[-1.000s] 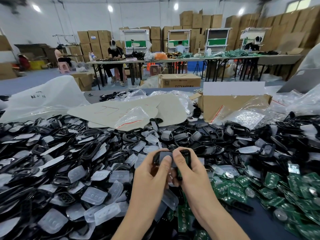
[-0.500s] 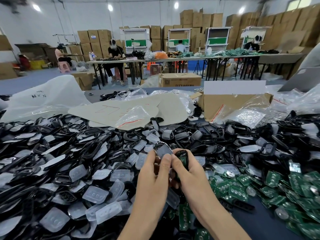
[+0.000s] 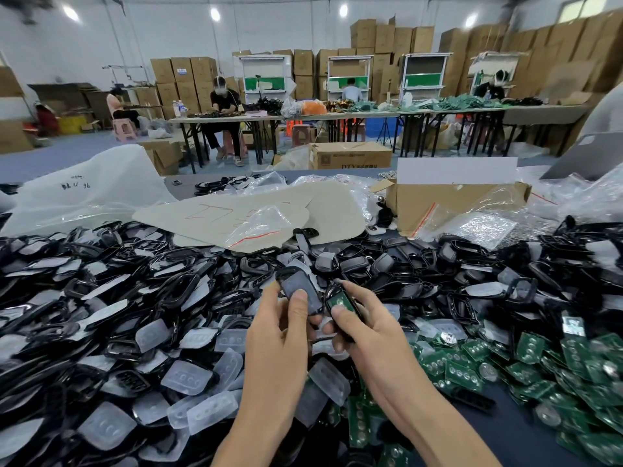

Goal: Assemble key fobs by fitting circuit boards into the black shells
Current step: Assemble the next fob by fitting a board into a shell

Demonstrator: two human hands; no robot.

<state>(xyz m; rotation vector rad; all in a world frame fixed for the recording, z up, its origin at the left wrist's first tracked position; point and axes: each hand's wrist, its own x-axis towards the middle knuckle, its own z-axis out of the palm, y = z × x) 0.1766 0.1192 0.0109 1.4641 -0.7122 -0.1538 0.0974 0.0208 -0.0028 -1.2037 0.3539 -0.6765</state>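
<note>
At far left, a white plastic bag (image 3: 84, 190) lies slumped behind a heap of glossy black shells (image 3: 84, 298), far too many to count. Mixed through it are frosted, soft-looking button pads (image 3: 187, 377), rounded rectangles with raised dimples. Two flat cardboard sheets (image 3: 236, 214) rest on the heap's far edge.

Both hands are raised over the middle of the heap, each gripping one piece. The left hand (image 3: 276, 338) pinches a black shell half (image 3: 298, 288) with a smooth grey face, thumb on the front and fingers curled behind. Just beside it, the right hand (image 3: 367, 332) holds a second shell (image 3: 329, 293) with one green circuit board (image 3: 342, 302) seated inside, thumb resting on the board and fingers wrapped beneath.

To the right, more shells give way to an uncounted spread of green circuit boards (image 3: 526, 362), each with round silvery contacts, on the dark blue desk (image 3: 505, 429). One open cardboard box (image 3: 438, 203) stands behind.
</note>
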